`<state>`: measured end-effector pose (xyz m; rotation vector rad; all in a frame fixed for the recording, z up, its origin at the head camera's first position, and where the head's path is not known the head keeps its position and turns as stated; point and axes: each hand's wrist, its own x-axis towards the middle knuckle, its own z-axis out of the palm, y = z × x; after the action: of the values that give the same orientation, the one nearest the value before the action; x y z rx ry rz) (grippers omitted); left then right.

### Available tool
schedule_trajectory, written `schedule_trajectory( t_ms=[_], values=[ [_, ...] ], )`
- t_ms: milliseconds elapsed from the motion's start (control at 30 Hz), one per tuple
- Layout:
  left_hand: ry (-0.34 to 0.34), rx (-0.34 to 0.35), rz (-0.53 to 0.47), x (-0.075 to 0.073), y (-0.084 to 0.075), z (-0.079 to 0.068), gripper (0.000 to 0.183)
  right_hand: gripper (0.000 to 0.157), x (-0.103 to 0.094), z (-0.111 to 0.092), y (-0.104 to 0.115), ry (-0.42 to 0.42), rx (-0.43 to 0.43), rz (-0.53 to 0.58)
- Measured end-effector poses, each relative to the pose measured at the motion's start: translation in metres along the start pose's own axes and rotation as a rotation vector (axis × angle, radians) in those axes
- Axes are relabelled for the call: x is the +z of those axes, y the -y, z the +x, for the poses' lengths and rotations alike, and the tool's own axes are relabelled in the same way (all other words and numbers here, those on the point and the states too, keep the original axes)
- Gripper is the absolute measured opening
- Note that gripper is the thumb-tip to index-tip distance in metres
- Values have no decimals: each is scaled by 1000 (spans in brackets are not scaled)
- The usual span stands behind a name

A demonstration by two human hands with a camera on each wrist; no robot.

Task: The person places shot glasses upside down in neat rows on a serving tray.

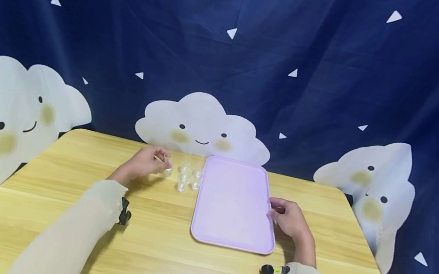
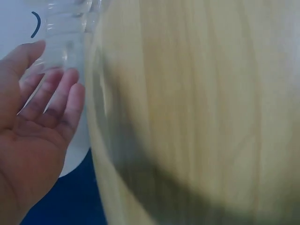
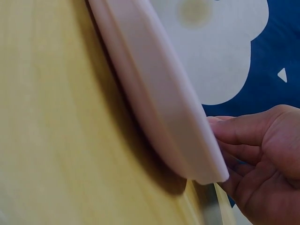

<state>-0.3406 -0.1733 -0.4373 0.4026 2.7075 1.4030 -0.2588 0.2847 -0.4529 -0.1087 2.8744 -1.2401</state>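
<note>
My left hand (image 1: pixel 149 161) is at the left of a group of small clear cups (image 1: pixel 182 184). Its thumb and fingers are curved round one clear cup (image 1: pixel 167 159), whose outline is faint. The left wrist view shows that hand (image 2: pixel 35 122) with its palm visible and more clear cups (image 2: pixel 65 28) beyond the fingertips. On the other side, my right hand (image 1: pixel 289 218) grips the right edge of a light purple tray (image 1: pixel 233 208). In the right wrist view the thumb of the hand (image 3: pixel 262 150) lies against the rim of the tray (image 3: pixel 159 89), and some fingers are hidden behind it.
The cups stand close along the tray's left side on a light wooden table (image 1: pixel 146 251). A dark blue curtain (image 1: pixel 258 65) with white clouds hangs behind the far edge. Each sleeve carries a black wrist camera (image 1: pixel 124 212).
</note>
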Motion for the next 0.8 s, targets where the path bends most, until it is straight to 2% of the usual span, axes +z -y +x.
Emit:
schedule_trajectory(
  t_ms=[233,533,633,800],
  values=[
    [-56,72,78,-5,-12,10,30,39,-1,-1,0,1,-19,6],
    [-136,107,158,-16,-37,19,22,39,3,5,5,2,-18,11],
    [-139,129,168,-15,-44,24,22,39,2,4,6,4,-10,9],
    [-117,152,141,-5,-57,33,25,40,-1,-2,3,6,7,-9]
  ],
)
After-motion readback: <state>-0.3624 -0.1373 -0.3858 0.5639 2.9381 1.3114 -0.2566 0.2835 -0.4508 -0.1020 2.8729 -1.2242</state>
